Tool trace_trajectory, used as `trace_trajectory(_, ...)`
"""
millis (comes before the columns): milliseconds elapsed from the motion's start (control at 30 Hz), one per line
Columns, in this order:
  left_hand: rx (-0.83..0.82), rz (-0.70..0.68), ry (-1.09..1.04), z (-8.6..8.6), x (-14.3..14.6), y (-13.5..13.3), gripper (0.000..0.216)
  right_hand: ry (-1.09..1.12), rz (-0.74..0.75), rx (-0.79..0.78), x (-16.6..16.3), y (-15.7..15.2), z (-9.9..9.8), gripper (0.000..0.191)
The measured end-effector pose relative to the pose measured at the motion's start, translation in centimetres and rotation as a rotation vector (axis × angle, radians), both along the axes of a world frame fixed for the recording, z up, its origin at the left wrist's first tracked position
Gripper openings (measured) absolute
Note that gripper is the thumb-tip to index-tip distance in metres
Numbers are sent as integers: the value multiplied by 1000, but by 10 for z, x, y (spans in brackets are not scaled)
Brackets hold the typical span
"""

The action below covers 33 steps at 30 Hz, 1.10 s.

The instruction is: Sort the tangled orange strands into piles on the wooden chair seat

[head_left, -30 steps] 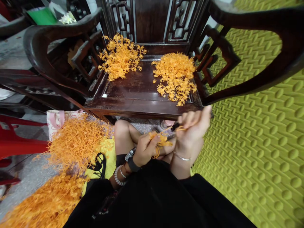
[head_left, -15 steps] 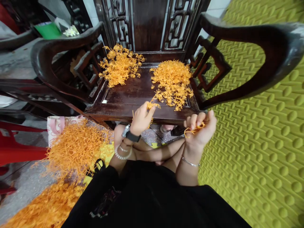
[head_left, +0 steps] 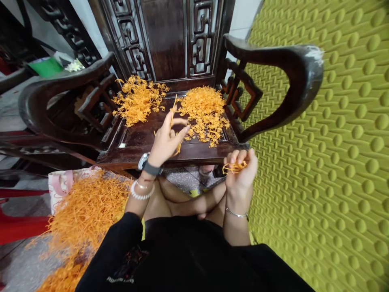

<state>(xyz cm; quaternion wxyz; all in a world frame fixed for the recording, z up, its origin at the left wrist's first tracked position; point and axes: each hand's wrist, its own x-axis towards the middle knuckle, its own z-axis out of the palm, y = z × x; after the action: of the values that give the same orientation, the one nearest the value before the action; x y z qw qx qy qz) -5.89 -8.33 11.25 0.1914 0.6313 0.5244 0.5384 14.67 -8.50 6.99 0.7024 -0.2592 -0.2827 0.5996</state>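
Note:
My left hand [head_left: 167, 138] is over the front of the dark wooden chair seat [head_left: 138, 138]. Its thumb and index finger are spread apart, while the other fingers curl around thin orange plastic stems [head_left: 177, 150]; one strip sticks up past the fingertips. My right hand [head_left: 241, 172], off the seat's front right corner, is closed around several orange plastic stems [head_left: 234, 167] whose ends poke out. On the seat lie two heaps of small orange plastic sprigs: a branching left heap [head_left: 138, 101] and a denser right heap [head_left: 203, 109], the latter close to my left fingertips.
A big pile of orange strands [head_left: 88, 211] lies on the floor at left, against a white-and-pink bag [head_left: 59, 186]. The chair's curved armrests [head_left: 291, 65] rise at both sides. Yellow textured matting [head_left: 319, 194] stretches along the right. A red stool [head_left: 24, 227] stands far left.
The view has shifted. My left thumb and index finger have opened from a pinch near the right heap, and the hand has moved back left. My right hand keeps its closed grip.

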Motion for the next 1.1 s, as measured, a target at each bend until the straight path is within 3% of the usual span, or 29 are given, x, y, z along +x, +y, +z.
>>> trace_trajectory(67, -26, -34, -95, 0, 14, -42, 59, 64, 86, -4, -12, -4, 6, 54)
trace_trajectory(167, 27, 43, -173, -10, 35, -100, 53, 139, 203, -6, -35, -18, 16, 52)
trace_trajectory(267, 40, 60, -245, -23, 50, -131, 38, 151, 271, 1, -60, -37, 24, 49)
trace_trajectory(367, -78, 59, -267, -28, 57, -133, 26, 107, 291, 23, -77, -54, 28, 49)
trace_trajectory(467, -124, 198, -230, -26, 54, -124, 35, 33, 279, 50, -85, -63, 30, 51)
trace_trajectory(533, -179, 215, -237, -25, 48, -118, 36, 2, 258, 86, -86, -65, 30, 52)
trace_trajectory(633, -323, -29, -371, -31, 40, -114, 37, -28, 248, 117, -86, -61, 27, 51)
trace_trajectory(700, -388, -202, -538, -39, 40, -111, 42, -52, 259, 100, -85, -57, 24, 51)
trace_trajectory(767, -425, -291, -755, -47, 45, -111, 44, -95, 256, 83, -84, -52, 23, 52)
trace_trajectory(900, -459, -349, -1093, -49, 60, -114, 52, -146, 184, 86, -78, -50, 30, 58)
trace_trajectory(1100, -425, -356, -1042, -38, 69, -126, 55, -155, 168, -5, -74, -65, 51, 64)
